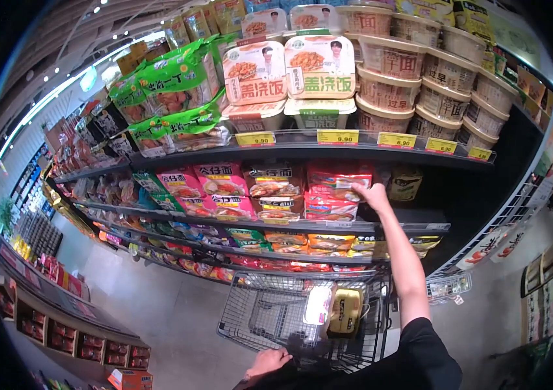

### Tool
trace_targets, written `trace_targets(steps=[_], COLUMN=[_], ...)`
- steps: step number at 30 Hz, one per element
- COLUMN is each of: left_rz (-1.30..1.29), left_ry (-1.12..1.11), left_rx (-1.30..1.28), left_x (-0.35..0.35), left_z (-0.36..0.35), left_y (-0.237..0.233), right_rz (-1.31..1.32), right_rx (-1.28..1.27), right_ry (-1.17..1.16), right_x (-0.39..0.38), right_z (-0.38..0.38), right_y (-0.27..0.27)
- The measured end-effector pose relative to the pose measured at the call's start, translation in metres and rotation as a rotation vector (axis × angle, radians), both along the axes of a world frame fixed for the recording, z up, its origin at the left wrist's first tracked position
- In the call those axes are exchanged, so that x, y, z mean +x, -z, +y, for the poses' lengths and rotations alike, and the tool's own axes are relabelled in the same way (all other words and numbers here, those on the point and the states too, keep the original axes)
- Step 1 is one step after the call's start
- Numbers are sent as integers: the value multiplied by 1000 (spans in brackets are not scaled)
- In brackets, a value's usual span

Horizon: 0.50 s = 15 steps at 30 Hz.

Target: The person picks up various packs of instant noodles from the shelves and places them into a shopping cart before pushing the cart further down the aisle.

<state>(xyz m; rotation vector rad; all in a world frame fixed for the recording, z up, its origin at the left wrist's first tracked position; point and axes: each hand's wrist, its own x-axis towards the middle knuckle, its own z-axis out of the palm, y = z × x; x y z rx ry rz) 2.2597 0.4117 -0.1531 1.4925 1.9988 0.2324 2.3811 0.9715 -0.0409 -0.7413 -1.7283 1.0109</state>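
Observation:
My right hand [372, 196] reaches into the middle shelf. Its fingers are pinched at the right edge of a red instant noodle pack [338, 181], which lies on top of a stack of similar red packs [329, 209]. Down at the near side of the shopping cart [250, 281], my left hand [268, 363] is curled at the handle, mostly seen from its back. Inside the cart lie a yellow-brown package [346, 311] and a white, glare-lit package [317, 305].
Left of the red packs stand brown noodle packs [275, 182] and pink noodle packs [223, 185]. The upper shelf edge [289, 148] overhangs my right hand, with stacked bowls [390, 58] above. Lower shelves hold colourful packets [328, 244]. A low display [68, 338] stands at left.

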Motion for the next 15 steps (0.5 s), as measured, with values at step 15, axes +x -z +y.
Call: trace_targets(steps=[15], left_rz=[-30], left_ry=[61], left_rx=[97], left_x=[-21], left_z=[26], left_y=[7], right_rz=[426], right_rx=[-364], right_ry=[-174], right_x=[7], right_z=[2], right_y=[2])
